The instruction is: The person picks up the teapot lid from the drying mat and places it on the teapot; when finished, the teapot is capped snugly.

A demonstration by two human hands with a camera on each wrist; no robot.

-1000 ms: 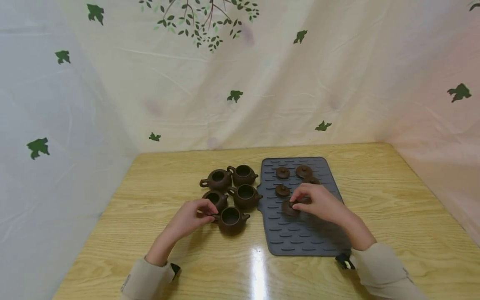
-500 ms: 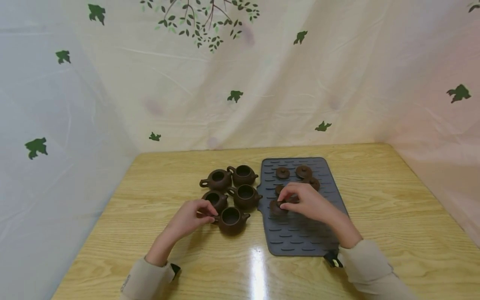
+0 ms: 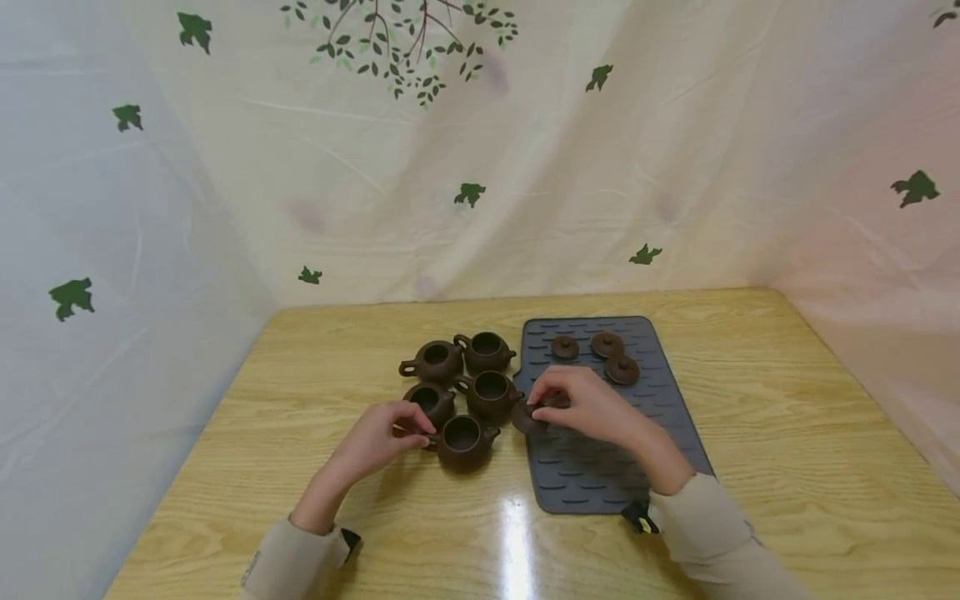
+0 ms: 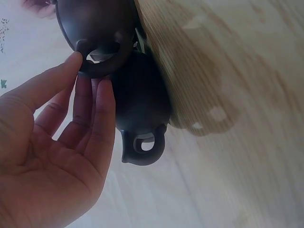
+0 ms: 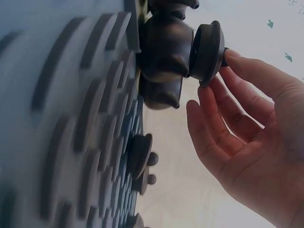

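At the front of a cluster of dark brown clay teapots, my left hand pinches the handle of the nearest lidless teapot. This pot stands on the table with its spout to the right. My right hand pinches the knob of a round brown teapot lid between thumb and fingertips. Held above the mat's left edge, the lid is just right of that pot's spout. In the right wrist view the lid shows its inner rim facing the pots, and the other fingers extend below it.
Several more open teapots stand close together behind the front one. A grey ribbed drying mat lies to the right, bearing other lids towards its back, two of them side by side. A patterned cloth hangs behind the table.
My right hand has carried the lid leftwards from the middle of the mat to its left edge, near the front teapot. The left hand keeps its grip on the handle.
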